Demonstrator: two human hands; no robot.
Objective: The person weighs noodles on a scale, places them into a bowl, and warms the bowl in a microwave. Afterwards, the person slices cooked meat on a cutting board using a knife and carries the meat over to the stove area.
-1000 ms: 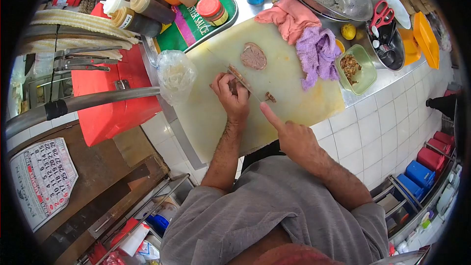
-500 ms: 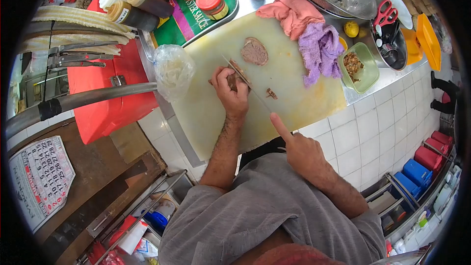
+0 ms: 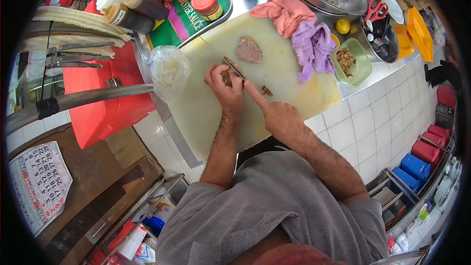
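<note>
My left hand (image 3: 227, 93) is closed over a chunk of cooked brown meat (image 3: 226, 76), pressing it onto the pale cutting board (image 3: 196, 122). My right hand (image 3: 284, 120) grips a knife (image 3: 234, 68), index finger stretched along the blade; its handle is hidden in the palm. The blade lies against the right side of the chunk, close to my left fingertips. Farther up the board rests a round, flat piece of meat (image 3: 249, 50). A small brown scrap (image 3: 267, 91) sits just right of the blade.
A purple cloth (image 3: 314, 49) and a pink cloth (image 3: 284, 12) lie along the board's right side, beside a green tub of chopped bits (image 3: 365, 64). A plastic bag (image 3: 169, 73) touches the left edge. Sauce bottles (image 3: 142, 2) and a red-lidded jar (image 3: 206, 5) stand behind.
My right hand has slid forward and left with the knife, so less blade shows beyond my finger. The left hand still holds the meat. The whole view has shifted slightly.
</note>
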